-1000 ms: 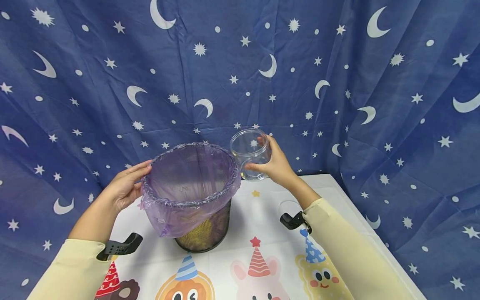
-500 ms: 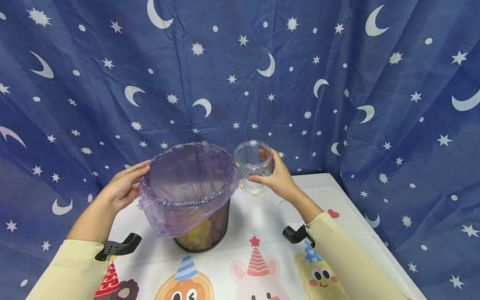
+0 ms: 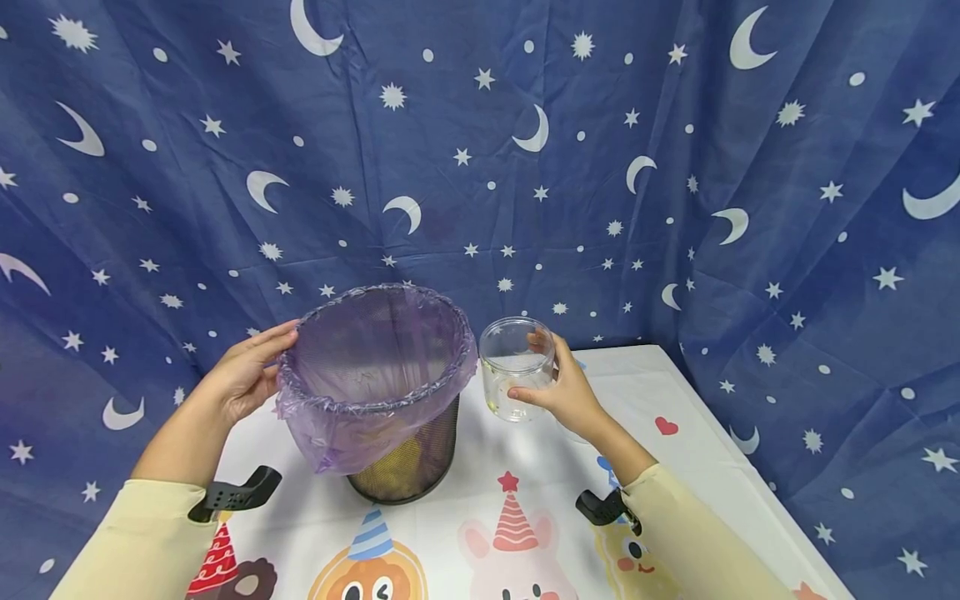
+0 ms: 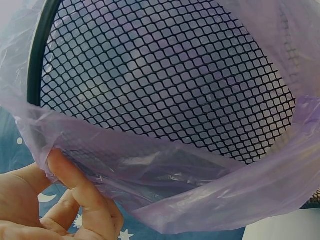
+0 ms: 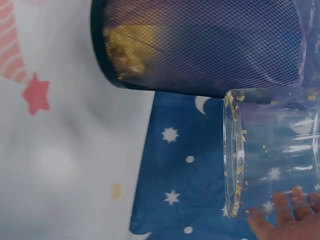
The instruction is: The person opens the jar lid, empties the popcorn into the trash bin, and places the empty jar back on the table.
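My left hand [image 3: 243, 375] stands at the left of a black mesh wastebasket [image 3: 420, 458] lined with a purple plastic bag [image 3: 375, 417]. Its fairly straight fingers touch the bag-covered side just at the rim; in the left wrist view a finger [image 4: 82, 187] lies against the bag's outer folds. My right hand [image 3: 558, 387] grips a clear round jar [image 3: 517, 375], upright, just right of the basket. Small yellowish crumbs [image 5: 240, 170] cling inside its base in the right wrist view. A yellow mass [image 5: 132, 47] shows through the basket's lower mesh.
A white tablecloth [image 3: 480, 500] with cartoon animals covers the table. Behind it hangs a blue curtain [image 3: 450, 150] with moons and stars. A faint clear disc [image 3: 572, 435] lies on the cloth, mostly hidden behind the right hand. Black wrist cameras sit on both forearms.
My right hand has brought the jar down and slightly right, away from the basket's rim toward the table. The left hand and basket have hardly moved.
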Tool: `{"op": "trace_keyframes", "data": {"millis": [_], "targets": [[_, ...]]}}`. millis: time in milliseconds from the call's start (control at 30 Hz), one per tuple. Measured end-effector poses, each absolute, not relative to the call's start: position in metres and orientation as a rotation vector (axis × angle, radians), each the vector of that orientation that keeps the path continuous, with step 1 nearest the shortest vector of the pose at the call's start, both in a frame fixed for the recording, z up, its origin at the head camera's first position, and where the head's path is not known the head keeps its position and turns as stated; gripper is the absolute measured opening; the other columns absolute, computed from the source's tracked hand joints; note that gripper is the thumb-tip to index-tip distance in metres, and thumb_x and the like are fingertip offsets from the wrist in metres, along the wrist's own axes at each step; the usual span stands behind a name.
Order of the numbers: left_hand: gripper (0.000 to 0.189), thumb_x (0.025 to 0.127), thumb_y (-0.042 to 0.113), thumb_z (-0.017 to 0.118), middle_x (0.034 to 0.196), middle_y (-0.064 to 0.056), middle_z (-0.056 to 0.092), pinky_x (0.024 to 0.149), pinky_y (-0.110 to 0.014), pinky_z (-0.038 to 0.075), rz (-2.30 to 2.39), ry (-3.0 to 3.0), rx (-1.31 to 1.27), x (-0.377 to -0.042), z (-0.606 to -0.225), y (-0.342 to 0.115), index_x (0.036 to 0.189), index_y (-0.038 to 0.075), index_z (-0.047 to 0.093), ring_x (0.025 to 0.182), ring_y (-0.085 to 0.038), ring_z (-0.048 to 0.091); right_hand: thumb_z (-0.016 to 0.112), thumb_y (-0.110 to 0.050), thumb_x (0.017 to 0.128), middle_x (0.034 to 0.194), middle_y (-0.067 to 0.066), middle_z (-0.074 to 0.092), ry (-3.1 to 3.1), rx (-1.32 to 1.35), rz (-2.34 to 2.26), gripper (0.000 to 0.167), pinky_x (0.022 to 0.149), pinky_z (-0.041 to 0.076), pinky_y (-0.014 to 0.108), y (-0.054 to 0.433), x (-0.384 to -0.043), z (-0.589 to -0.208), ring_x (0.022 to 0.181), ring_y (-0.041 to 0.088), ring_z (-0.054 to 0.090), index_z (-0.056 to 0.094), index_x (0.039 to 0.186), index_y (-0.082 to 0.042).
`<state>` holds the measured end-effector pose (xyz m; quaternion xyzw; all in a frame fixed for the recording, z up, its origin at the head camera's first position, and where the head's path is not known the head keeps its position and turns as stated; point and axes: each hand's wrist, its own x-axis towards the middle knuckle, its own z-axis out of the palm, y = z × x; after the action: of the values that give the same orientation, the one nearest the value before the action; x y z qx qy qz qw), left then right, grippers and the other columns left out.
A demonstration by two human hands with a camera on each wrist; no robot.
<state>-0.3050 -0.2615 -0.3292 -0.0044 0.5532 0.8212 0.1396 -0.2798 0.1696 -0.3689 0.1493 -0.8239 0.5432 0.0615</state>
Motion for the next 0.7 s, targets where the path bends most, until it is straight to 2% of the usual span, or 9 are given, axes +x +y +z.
{"op": "trace_keyframes", "data": {"millis": [467,700], "targets": [[0.020,0.099,0.015,0.059,0.109,0.007,0.059,0.076,-0.023,0.057,2.385,1.595,-0.014,-0.306,-0.332,-0.262,0.101,0.027,0.075,0.090,-0.009,0.065,0.086,-0.005,0.073,0.149,0.022,0.039,-2.465,0.440,1.634,0.098,0.113,0.026,0.065,0.175,-0.255,-0.409,0.140,0.040,0.036,0.025,0.150,-0.001],[0.019,0.099,0.015,0.060,0.111,0.007,0.058,0.076,-0.023,0.057,2.389,1.596,-0.018,-0.305,-0.332,-0.262,0.102,0.027,0.074,0.091,-0.009,0.065,0.089,-0.007,0.070,0.150,0.017,0.040,-2.452,0.380,1.659,0.103,0.112,0.026,0.065,0.183,-0.261,-0.458,0.142,0.035,0.034,0.025,0.151,-0.010]]}}
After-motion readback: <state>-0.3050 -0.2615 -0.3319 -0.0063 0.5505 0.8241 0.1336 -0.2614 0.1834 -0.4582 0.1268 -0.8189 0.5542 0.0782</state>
